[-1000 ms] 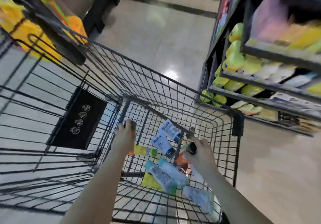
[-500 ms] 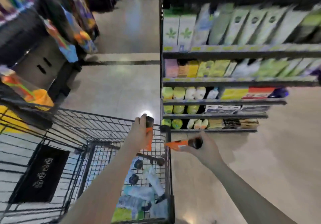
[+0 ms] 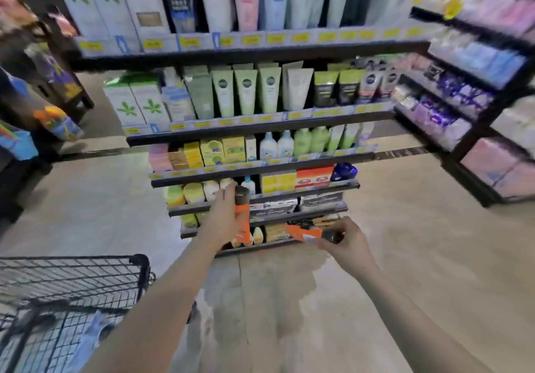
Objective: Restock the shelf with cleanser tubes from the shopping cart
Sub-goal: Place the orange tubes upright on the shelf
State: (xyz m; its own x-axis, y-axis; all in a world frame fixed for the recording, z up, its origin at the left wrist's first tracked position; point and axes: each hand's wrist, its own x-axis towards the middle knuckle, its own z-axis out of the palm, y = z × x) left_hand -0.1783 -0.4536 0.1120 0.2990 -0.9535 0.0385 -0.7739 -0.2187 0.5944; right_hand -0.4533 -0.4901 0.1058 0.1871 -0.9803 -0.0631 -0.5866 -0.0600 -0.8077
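Two orange tubes, left hand's (image 3: 242, 219) upright, right hand's (image 3: 314, 234) sideways (labels blurred)

Shop aisle: price-tagged shelves (image 3: 260, 123), probably toiletries; wire cart (image 3: 72, 280).

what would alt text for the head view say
A person faces a stocked shelf unit, holding an orange, dark-capped cleanser tube in each hand: the left hand holds one upright, the right hand holds one sideways. A wire shopping cart sits at lower left.
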